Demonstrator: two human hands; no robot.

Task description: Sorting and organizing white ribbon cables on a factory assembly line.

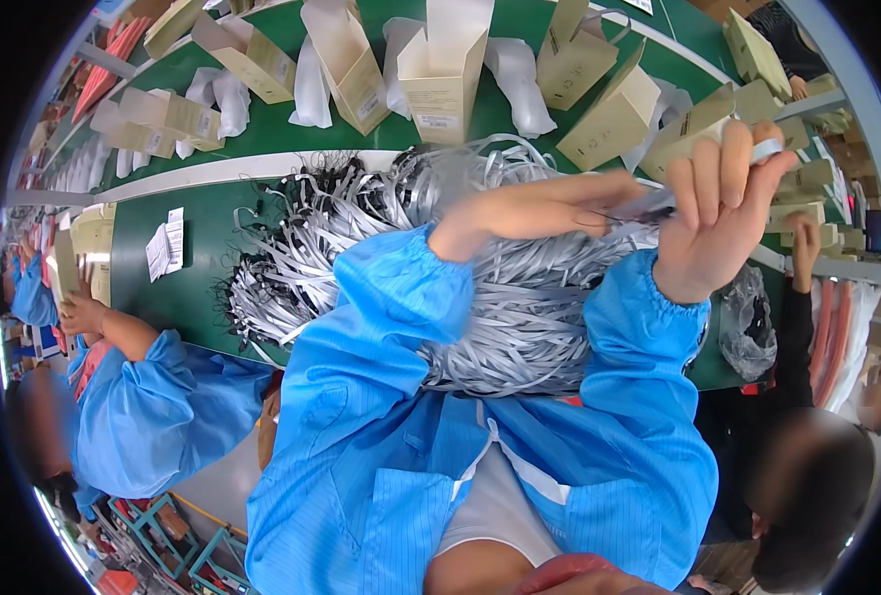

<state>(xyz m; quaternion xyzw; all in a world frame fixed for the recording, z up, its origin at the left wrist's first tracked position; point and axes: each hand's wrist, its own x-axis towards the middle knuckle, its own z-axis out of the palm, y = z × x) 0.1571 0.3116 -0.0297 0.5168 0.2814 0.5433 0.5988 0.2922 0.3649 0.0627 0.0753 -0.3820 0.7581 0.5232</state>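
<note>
A large pile of flat silvery-white ribbon straps (520, 332) with thin black cord ends covers the table before me. My right hand (718, 203) is raised above its right side, fingers curled around a strap whose light end shows at the fingertips. Reaching across the pile from the left, my left hand (544, 205) is slightly blurred. Its fingertips and thumb close on the dark-corded end of that same strap (648, 208), just left of the right hand. Part of the strap between the hands is smeared and hard to make out.
Behind the pile, open cream cardboard boxes (442, 84) stand in a row with white wrapped pieces (520, 84) among them. Printed paper slips (166, 248) lie on the green table (197, 307). A clear plastic bag (748, 322) sits at right. Co-workers are at both sides, one in a blue sleeve (163, 416).
</note>
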